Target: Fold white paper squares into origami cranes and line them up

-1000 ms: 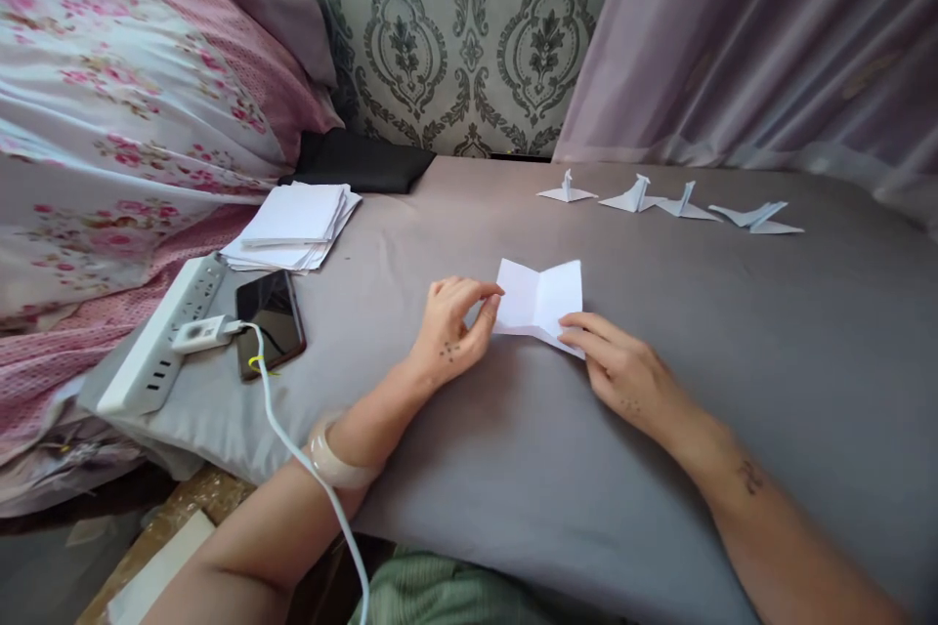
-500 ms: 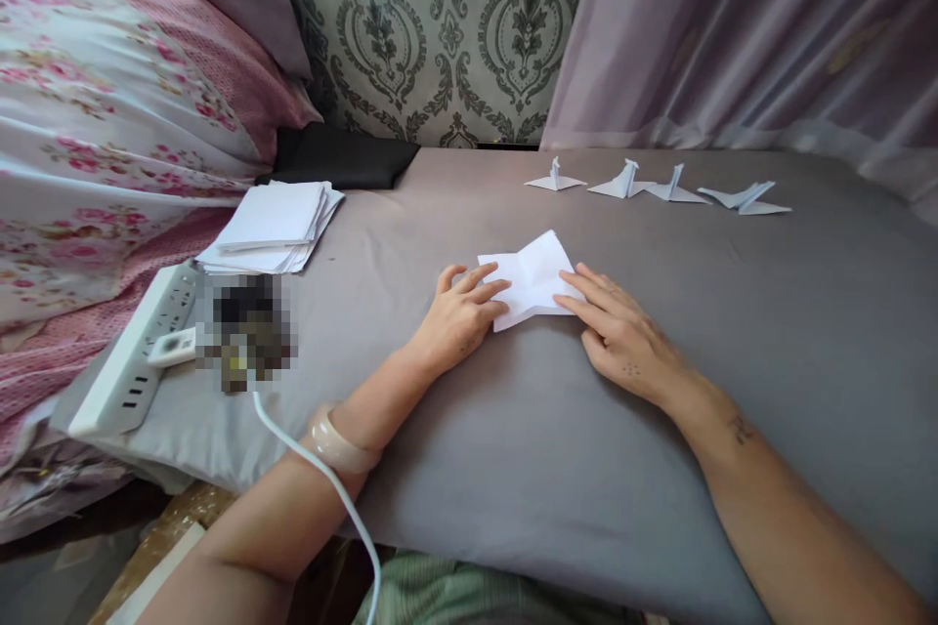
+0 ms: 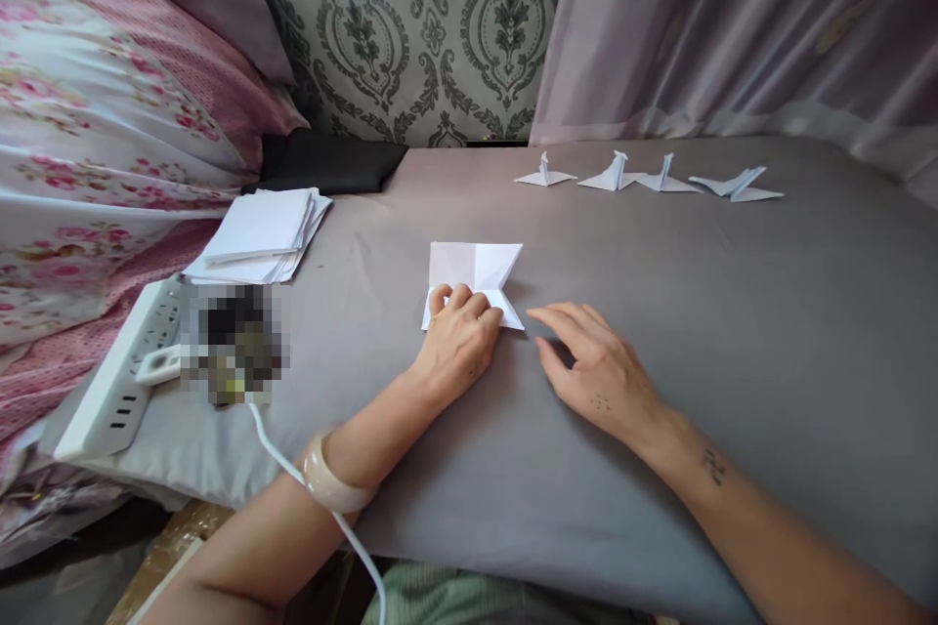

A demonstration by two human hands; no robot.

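Note:
A creased sheet of white paper (image 3: 454, 262) lies on the grey cloth, its right edge folded inward to a notch between two points. My left hand (image 3: 460, 337) is closed on its near edge with curled fingers, and they hide part of the fold. Just right of the paper, my right hand (image 3: 597, 361) hovers empty with thumb and fingers apart, its fingertips close to the lower right point without touching it. A pale bangle (image 3: 329, 479) circles my left forearm.
Several folded paper cranes (image 3: 614, 174) stand in a row at the back right. A stack of white paper (image 3: 256, 227) lies at the left, before a black folder (image 3: 329, 161). Nearby are a white power strip (image 3: 121, 376) and a white cable (image 3: 275, 449) passing by my left forearm.
The paper has moved left and turned, and its right edge is now notched. My left fingers have curled onto it. My right hand has let go and drawn back toward me.

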